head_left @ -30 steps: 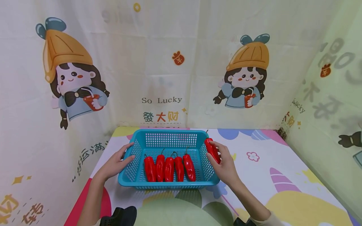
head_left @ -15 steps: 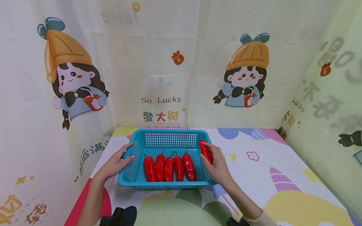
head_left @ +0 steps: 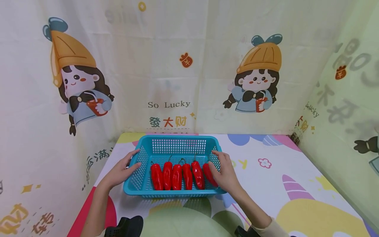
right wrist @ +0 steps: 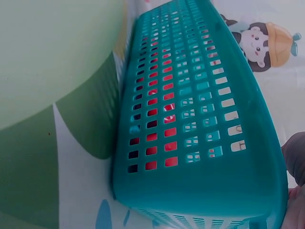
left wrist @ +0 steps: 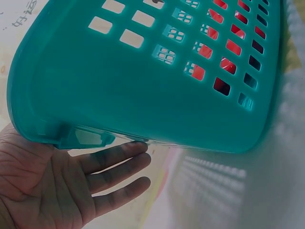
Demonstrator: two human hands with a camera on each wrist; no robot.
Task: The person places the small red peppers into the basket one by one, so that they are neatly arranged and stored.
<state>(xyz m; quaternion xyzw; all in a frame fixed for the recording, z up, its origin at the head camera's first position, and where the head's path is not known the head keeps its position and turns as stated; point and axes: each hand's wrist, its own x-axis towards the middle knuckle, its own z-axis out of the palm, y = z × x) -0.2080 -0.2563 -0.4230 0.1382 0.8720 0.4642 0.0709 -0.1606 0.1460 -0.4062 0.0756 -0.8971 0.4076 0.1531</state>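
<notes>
My left hand (head_left: pixel 120 169) rests at the left rim of a blue plastic basket (head_left: pixel 177 193). In the left wrist view, three fingers of that hand (left wrist: pixel 52 191) stretch out straight below the rim; its thumb is hidden there. My right hand (head_left: pixel 226 172) is over the basket's right rim, its thumb and index finger apart with nothing seen between them. Just under it a glossy red chili pepper (head_left: pixel 208 173) lies in the basket, its right side covered by the hand. More red chili peppers, such as the middle one (head_left: pixel 177 177), lie in a row, stems toward the back.
The basket stands on a table with a colourful patterned cloth (head_left: pixel 260 184). Behind it hangs a pale curtain (head_left: pixel 204 72) with cartoon prints, and another curtain closes off the right side. A pale green rounded shape (head_left: pixel 183 220) is at the near edge.
My right hand has moved left from outside the right rim and let go of the chili pepper, which now lies in the basket at the row's right end. My left hand stays put.
</notes>
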